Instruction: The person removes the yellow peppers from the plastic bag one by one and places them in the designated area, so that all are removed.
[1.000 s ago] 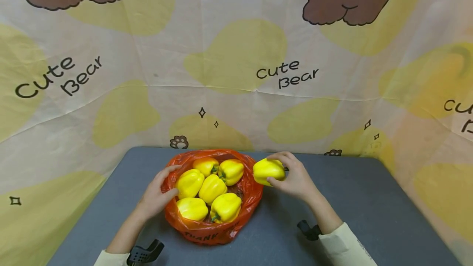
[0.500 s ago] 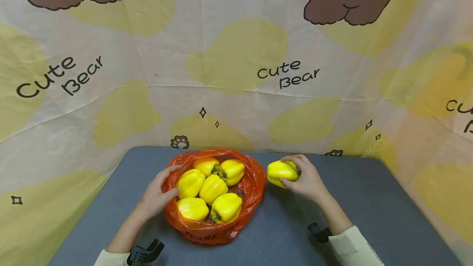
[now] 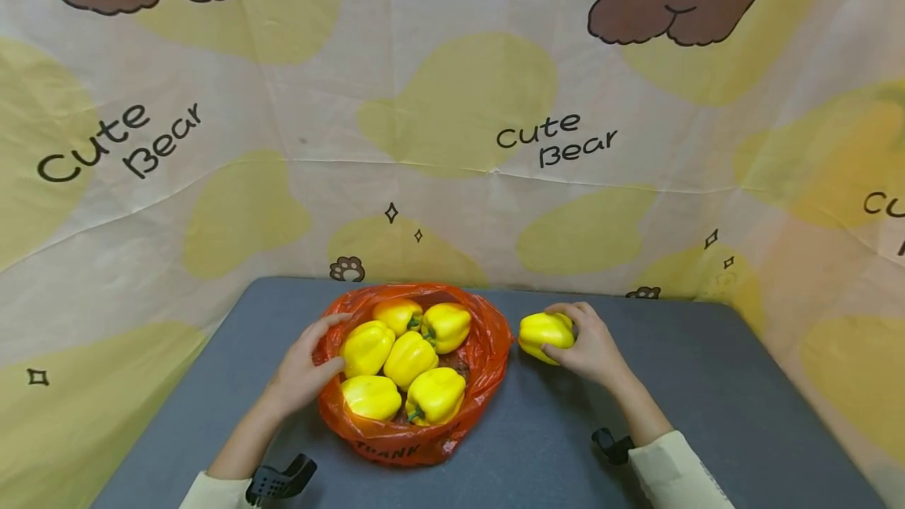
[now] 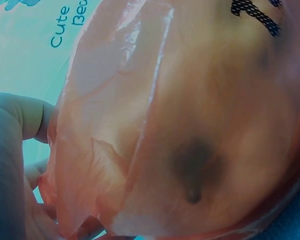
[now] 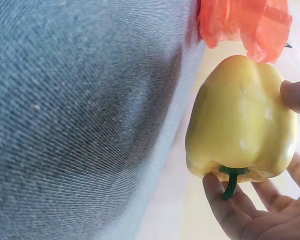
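A red plastic bag [image 3: 406,455], its mouth spread wide, stands on the table with several yellow bell peppers [image 3: 410,360] inside. My left hand [image 3: 300,374] grips the bag's rim on its left side; in the left wrist view the fingers curl at the edge of the translucent plastic [image 4: 105,100]. To the right of the bag, my right hand [image 3: 587,344] holds another yellow bell pepper [image 3: 544,334] between thumb and fingers. In the right wrist view that pepper [image 5: 235,115] shows its green stem by the fingers, and it looks raised off the table.
A blue-grey table [image 3: 679,383] lies beneath everything. Behind it hangs a patterned cloth [image 3: 452,108] with bears and lettering. Dark wrist devices [image 3: 281,479] sit on both forearms.
The right hand has carried its bell pepper rightward, away from the bag's rim, and slowed. The left hand has stayed at the bag. The head view has shifted slightly.
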